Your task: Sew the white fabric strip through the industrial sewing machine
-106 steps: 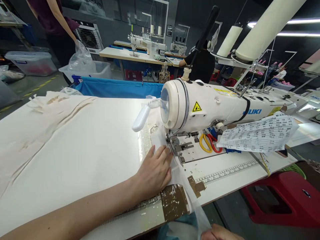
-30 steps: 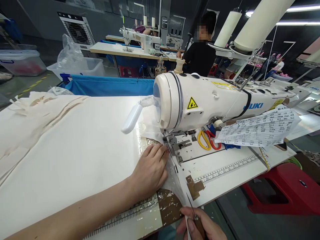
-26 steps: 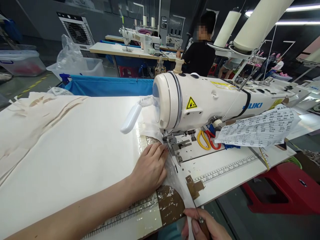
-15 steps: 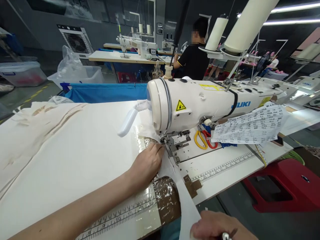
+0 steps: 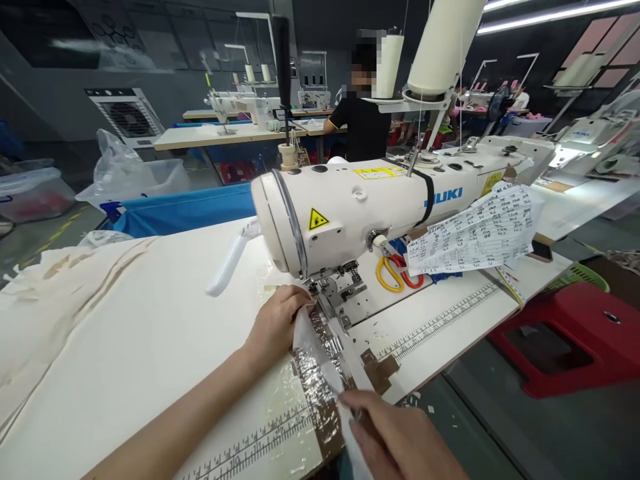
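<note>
A white sewing machine (image 5: 345,213) stands over the table. Close to its needle area, my left hand (image 5: 280,317) is closed, pinching a thin white strip of fabric (image 5: 320,350). The strip stretches toward me, down to my right hand (image 5: 400,430) at the table's front edge. My right hand is also closed on the fabric, lower along its length. A small dark object shows at its fingers, too blurred to name. The presser foot (image 5: 320,290) is partly hidden behind my left fingers.
Scissors with yellow and red handles (image 5: 390,273) lie behind the needle plate, beside a handwritten sheet (image 5: 470,233). Cream fabric pieces (image 5: 65,300) are stacked at the left. A red stool (image 5: 565,340) stands at the right. A person in black (image 5: 367,123) is farther back.
My right hand has come up and inward, nearer the left hand. The fabric strip between them has lifted and folded. The view has shifted, so the machine appears farther left.
</note>
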Demonstrator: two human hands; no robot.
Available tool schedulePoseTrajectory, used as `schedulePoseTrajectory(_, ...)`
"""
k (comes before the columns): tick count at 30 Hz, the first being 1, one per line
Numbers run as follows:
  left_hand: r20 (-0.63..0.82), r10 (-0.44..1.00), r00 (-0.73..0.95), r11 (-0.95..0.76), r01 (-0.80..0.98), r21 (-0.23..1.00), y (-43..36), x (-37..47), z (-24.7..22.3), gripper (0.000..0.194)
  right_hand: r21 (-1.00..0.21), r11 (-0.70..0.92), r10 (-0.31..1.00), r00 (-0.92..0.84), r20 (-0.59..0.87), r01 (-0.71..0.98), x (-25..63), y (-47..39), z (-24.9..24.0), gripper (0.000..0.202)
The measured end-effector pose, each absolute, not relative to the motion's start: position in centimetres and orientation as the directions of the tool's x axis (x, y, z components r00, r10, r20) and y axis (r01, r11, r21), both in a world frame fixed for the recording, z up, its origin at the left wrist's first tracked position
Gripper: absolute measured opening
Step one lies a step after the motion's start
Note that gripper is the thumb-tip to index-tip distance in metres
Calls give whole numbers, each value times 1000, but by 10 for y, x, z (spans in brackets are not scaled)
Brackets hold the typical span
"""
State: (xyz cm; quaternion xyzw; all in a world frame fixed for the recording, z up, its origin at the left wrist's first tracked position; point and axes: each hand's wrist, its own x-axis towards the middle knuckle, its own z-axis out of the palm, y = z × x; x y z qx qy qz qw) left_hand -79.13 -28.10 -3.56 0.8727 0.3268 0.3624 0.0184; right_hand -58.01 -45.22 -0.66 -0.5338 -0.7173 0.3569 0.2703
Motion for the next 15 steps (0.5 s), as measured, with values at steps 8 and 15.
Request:
schedulePoseTrajectory(8, 547, 631, 551, -776, 466, 426, -277, -800, -30, 12, -618, 268, 952, -106, 286, 739, -584, -413, -18, 22)
schedulePoseTrajectory(15, 533, 654, 536, -756, 488, 437, -279, -798, -29, 13, -470, 367, 871, -118, 478, 802, -599, -392, -31, 29)
